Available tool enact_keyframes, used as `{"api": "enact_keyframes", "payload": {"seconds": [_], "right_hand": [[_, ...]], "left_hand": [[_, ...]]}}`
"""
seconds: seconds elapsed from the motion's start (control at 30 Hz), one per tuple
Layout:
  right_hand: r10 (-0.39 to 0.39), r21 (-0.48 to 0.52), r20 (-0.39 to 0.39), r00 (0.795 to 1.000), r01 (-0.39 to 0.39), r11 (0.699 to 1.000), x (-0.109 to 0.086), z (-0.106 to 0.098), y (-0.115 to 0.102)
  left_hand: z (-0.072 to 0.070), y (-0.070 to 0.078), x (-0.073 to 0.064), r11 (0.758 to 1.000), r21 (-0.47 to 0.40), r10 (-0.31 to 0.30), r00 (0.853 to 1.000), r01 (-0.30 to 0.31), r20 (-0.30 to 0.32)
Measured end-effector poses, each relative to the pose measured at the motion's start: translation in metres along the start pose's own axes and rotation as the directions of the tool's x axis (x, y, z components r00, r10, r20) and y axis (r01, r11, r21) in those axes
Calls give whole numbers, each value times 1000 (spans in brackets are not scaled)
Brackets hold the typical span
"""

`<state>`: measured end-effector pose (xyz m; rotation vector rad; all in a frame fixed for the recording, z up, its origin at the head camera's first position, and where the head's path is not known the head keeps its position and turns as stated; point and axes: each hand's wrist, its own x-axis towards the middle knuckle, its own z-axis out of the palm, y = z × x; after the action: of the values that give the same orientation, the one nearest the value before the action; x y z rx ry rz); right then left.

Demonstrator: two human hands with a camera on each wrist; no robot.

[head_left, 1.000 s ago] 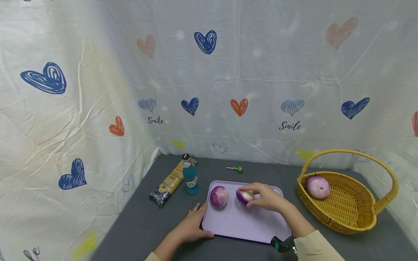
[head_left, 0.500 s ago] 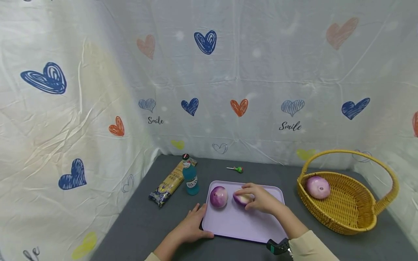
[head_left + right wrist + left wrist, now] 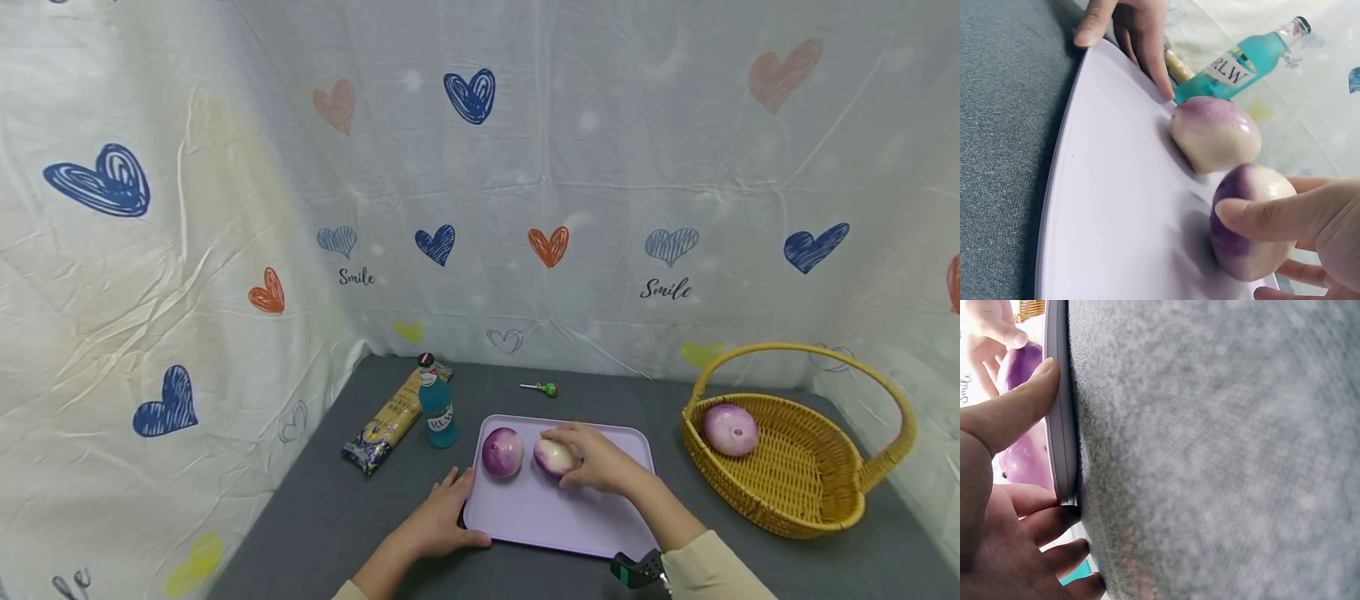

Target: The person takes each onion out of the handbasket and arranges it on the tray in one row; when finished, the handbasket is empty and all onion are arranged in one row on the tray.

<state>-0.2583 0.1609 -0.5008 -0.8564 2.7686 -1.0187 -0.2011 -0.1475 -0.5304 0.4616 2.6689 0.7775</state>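
My right hand [image 3: 594,457] pinches a purple-and-white red onion [image 3: 553,460] between thumb and fingers, over the middle of the lilac tray [image 3: 570,525]. In the right wrist view its thumb lies across the onion's purple side. Just left of it, a second red onion [image 3: 502,452] stands on the tray. My left hand [image 3: 441,521] rests at the tray's near left corner, its thumb along the front rim and its fingers spread by the left side. Seen from the left wrist, the thumb touches the tray's edge [image 3: 1063,444].
A yellow wicker basket [image 3: 787,517] holding another onion [image 3: 731,431] stands to the right, its handle arching high. Left of the tray are a blue bottle [image 3: 438,417] and a gold packet [image 3: 392,419]. A green lollipop [image 3: 550,389] lies behind the tray.
My right hand has shifted a little left with the onion, which has turned so more of its pale side shows. The left hand stays at the tray corner.
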Motion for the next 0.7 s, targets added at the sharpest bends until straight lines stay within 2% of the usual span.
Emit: {"api": "enact_keyframes", "payload": {"seconds": [0.23, 0.5, 0.7], "right_hand": [[-3, 1, -7, 1000, 3, 1000, -1, 0, -1], [18, 15, -2, 1000, -18, 1000, 0, 1, 0], [-1, 26, 10, 1000, 1, 1000, 1, 1, 2]], "left_hand": [[0, 0, -2, 1000, 5, 21, 1000, -21, -9], [0, 1, -2, 1000, 7, 23, 1000, -23, -10], [0, 1, -1, 1000, 14, 15, 1000, -15, -6]]}}
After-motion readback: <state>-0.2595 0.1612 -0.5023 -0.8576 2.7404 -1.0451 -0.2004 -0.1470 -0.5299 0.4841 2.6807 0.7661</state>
